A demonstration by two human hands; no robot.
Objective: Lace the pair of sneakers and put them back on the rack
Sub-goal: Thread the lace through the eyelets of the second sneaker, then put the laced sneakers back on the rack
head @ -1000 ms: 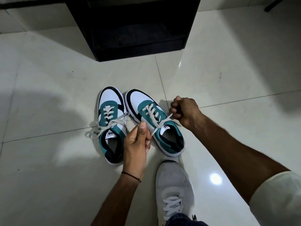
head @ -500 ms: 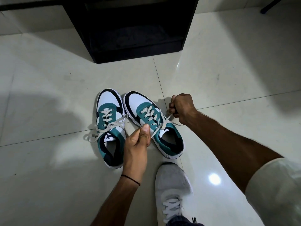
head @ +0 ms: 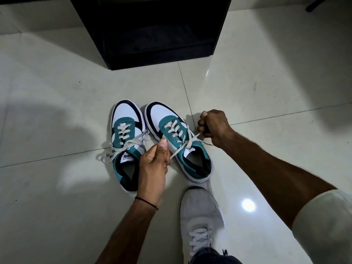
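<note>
Two teal, white and black sneakers stand side by side on the floor, toes pointing away from me. The left sneaker (head: 126, 128) has its cream lace tied in a loose bow that trails off to its left. The right sneaker (head: 167, 119) has its cream lace (head: 187, 142) crossed over the tongue and stretched taut. My left hand (head: 154, 164) pinches one lace end at the near left of that shoe. My right hand (head: 214, 127) is fisted on the other end just to the shoe's right. The black rack (head: 152, 29) stands beyond the shoes.
My own grey sneaker (head: 200, 212) is planted on the floor directly behind the right sneaker, almost touching its heel. The pale glossy floor tiles (head: 266, 96) stretch out to both sides. A dark leg (head: 317, 4) shows at the top right corner.
Both hands keep their grip on the right sneaker's lace ends, and the lace stays taut. The camera view has shifted slightly; the shoes have not moved.
</note>
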